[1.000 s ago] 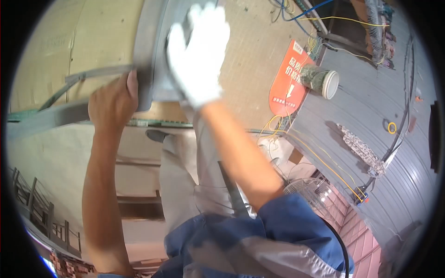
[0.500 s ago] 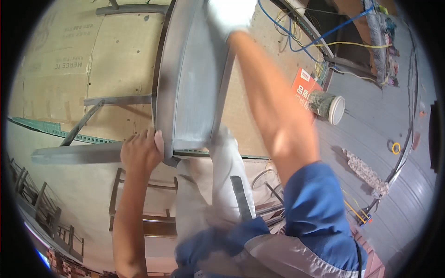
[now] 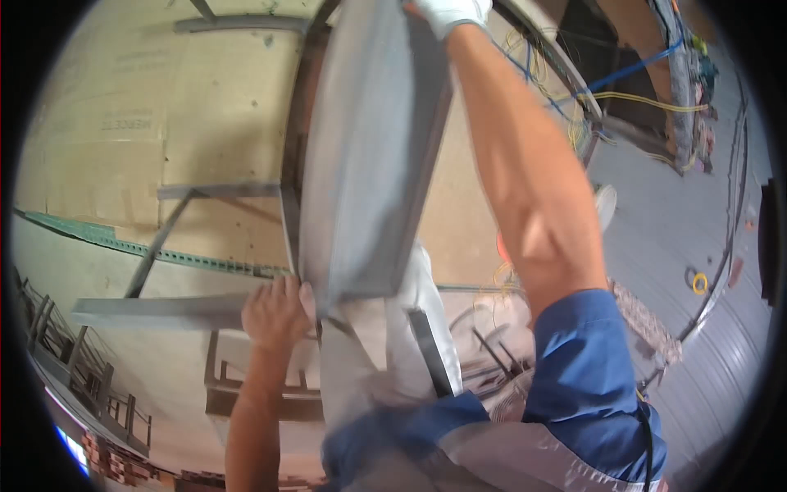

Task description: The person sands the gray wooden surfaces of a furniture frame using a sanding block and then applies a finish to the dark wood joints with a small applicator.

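Note:
A long grey metal frame (image 3: pixel 373 156) with a sunken, tray-like face stands in front of me, blurred and tilted. Square-tube bars (image 3: pixel 152 312) reach out from its left side. My left hand (image 3: pixel 277 312), bare, is closed around its near left corner, thumb on the right. At the far right edge my right hand (image 3: pixel 456 11), in a white glove, grips the rim with its fingers curled; part of that hand runs past the picture's top. Beneath the frame lies a table covered with cardboard (image 3: pixel 94 176).
A green perforated strip (image 3: pixel 164 252) edges the table. Blue and yellow cables (image 3: pixel 631 74) coil at the far right. A pail (image 3: pixel 605 207) is mostly behind my right arm. More metal frames (image 3: pixel 70 361) stand at the lower left, beyond the table.
The grey frame has tilted and swung to the right, its near end lower in view. Both hands have moved right with it, keeping their hold. My right arm now covers most of the pail.

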`<state>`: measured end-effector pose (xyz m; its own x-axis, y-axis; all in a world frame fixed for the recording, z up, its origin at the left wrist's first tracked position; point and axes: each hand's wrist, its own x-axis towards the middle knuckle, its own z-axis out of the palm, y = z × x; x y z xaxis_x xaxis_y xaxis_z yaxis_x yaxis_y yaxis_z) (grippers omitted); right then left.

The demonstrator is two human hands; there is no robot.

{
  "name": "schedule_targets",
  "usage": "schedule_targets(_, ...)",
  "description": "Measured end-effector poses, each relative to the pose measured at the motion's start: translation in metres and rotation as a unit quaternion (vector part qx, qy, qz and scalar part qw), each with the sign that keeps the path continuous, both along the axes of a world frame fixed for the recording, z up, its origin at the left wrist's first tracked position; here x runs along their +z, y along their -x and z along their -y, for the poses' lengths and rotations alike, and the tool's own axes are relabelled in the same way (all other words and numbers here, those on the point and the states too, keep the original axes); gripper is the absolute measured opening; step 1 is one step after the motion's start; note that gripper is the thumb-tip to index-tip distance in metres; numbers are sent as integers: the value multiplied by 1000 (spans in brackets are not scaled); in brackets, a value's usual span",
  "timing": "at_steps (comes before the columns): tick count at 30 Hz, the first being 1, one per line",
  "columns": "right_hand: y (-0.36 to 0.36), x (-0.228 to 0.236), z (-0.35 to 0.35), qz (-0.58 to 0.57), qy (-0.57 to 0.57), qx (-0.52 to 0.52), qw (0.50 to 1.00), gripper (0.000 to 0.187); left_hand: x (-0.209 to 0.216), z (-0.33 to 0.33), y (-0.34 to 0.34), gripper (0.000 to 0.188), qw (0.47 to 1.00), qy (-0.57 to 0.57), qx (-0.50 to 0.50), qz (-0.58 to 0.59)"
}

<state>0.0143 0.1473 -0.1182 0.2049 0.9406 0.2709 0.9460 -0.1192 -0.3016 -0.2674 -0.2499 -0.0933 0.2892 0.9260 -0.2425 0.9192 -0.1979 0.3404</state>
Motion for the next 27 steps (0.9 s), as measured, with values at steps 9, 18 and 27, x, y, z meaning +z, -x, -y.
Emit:
schedule_targets(9, 83, 5, 213, -55, 105, 11, 993, 71, -6, -10, 1, 27, 999, 44, 23, -8)
schedule_targets(18, 68, 7, 117, -79, 1, -49, 996, 70, 3, -14, -4, 27, 999, 48, 5, -17)
schedule_targets(27, 49, 20, 120, -3, -109, 71, 992, 39, -13, -12, -5, 27, 999, -41, -4, -26)
